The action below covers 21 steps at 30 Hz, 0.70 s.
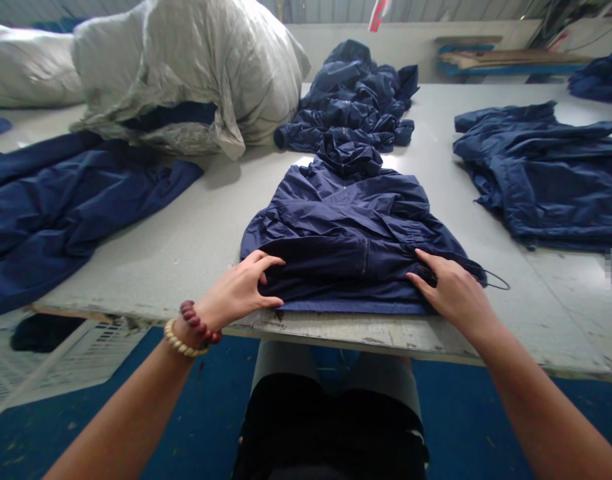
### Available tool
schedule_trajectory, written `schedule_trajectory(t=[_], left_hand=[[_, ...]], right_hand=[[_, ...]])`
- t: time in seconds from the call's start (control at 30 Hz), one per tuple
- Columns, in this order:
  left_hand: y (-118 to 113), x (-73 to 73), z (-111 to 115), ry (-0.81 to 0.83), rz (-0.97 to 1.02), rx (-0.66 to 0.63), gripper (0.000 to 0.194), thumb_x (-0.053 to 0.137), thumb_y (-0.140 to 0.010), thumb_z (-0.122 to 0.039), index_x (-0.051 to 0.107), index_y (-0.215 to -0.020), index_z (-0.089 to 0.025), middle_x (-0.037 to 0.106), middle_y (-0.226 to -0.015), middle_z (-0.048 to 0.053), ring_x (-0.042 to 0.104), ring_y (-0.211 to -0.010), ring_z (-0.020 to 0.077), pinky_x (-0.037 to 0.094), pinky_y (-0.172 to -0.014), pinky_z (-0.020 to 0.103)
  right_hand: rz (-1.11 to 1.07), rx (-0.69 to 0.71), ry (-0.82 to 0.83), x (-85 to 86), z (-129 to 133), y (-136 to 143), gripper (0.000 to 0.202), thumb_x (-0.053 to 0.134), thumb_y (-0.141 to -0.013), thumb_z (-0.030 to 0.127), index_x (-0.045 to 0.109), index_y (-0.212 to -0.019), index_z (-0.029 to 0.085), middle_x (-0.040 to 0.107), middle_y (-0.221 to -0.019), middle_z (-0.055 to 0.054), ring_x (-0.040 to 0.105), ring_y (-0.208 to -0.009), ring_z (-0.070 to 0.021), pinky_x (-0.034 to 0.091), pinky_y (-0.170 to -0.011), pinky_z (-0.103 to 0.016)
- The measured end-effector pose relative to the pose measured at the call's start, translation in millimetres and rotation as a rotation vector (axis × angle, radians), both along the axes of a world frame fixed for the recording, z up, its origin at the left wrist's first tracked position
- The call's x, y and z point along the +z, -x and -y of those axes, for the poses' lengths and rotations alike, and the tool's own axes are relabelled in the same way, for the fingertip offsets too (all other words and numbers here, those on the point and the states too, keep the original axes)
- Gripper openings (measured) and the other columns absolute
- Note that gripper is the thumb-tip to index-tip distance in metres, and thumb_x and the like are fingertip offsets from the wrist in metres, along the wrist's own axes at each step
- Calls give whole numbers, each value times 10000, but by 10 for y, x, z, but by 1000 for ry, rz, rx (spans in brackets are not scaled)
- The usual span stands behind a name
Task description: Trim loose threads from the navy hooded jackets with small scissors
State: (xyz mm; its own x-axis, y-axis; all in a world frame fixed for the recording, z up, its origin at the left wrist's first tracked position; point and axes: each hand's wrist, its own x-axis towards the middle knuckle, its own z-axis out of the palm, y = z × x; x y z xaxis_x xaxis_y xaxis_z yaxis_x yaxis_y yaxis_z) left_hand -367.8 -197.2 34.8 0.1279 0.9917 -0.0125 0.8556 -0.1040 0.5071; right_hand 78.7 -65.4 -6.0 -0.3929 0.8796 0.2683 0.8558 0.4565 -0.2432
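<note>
A navy blue hooded jacket (346,213) lies flat in front of me, its hood away from me and its hem near the table's front edge. At the hem's left end, my left hand (241,283) rests on the cloth with thumb and forefinger spread apart. My right hand (453,290) touches the hem's right end, its thumb and forefinger also apart; the other fingers are partly hidden. Beyond the right hand, a thin dark cord loop (499,279) sticks out from the jacket. A vertical seam shows near the middle of the dark hem band.
Another navy garment (551,173) lies on the right of the pale table (196,247), and more navy cloth (71,200) on the left. A heap of navy garments (351,93) sits behind the jacket. Large grey sacks (186,60) stand at back left. Below left is a white plastic crate (86,360).
</note>
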Motion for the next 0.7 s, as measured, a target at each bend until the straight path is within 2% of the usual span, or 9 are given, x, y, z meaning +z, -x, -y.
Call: schedule_trajectory(t=[0.07, 0.13, 0.2, 0.27, 0.43, 0.57, 0.7], left_hand=[[-16, -35, 39, -16, 41, 12, 653, 866, -815, -524, 674, -1396, -296, 611, -1315, 69, 675, -894, 195, 583, -846, 385], [-58, -87, 88, -34, 50, 45, 508, 803, -881, -551, 739, -1322, -305, 622, -1343, 72, 692, -953, 216, 595, -858, 390], [-120, -153, 142, -86, 19, 98, 366, 745, -945, -527, 790, -1237, -310, 642, -1345, 69, 698, -1067, 249, 589, -937, 415], [-189, -214, 192, -159, -27, 146, 278, 721, -979, -461, 811, -1194, -308, 652, -1347, 71, 687, -1157, 271, 563, -1022, 438], [-285, -253, 234, -213, -102, 187, 144, 755, -958, -343, 844, -1051, -279, 692, -1310, 79, 684, -1172, 293, 553, -1020, 450], [-270, -191, 220, -210, 28, 229, 70, 780, -925, -295, 847, -926, -277, 763, -1130, 48, 715, -1035, 252, 557, -935, 405], [-240, -128, 264, -229, 237, 271, 55, 794, -903, -290, 838, -876, -273, 789, -979, 12, 727, -913, 206, 550, -849, 345]], right_hand=[[-20, 15, 8, 18, 54, -18, 589, 614, -1020, 499, 619, -1519, 186, 719, -1383, -174, 694, -1234, -380, 552, -1056, -572], [-107, -26, 20, 71, 146, -25, 545, 617, -1020, 491, 661, -1473, 191, 766, -1273, -161, 744, -1100, -347, 582, -991, -535], [-209, -96, 2, 161, 282, -3, 495, 643, -1008, 488, 701, -1422, 222, 795, -1157, -130, 765, -967, -307, 603, -910, -486], [-290, -137, -40, 275, 454, 57, 445, 668, -995, 489, 731, -1367, 253, 796, -1117, -103, 762, -939, -285, 600, -890, -457], [-439, -64, 13, 470, 893, 300, 354, 682, -999, 469, 753, -1292, 283, 775, -1117, -70, 738, -900, -231, 609, -824, -377], [-492, 7, 63, 427, 1078, 454, 303, 672, -1014, 417, 750, -1269, 273, 763, -1137, -70, 735, -918, -221, 615, -846, -374], [-468, 74, 20, 326, 1068, 546, 330, 690, -1005, 405, 723, -1302, 264, 739, -1264, -97, 734, -1023, -257, 633, -872, -410]])
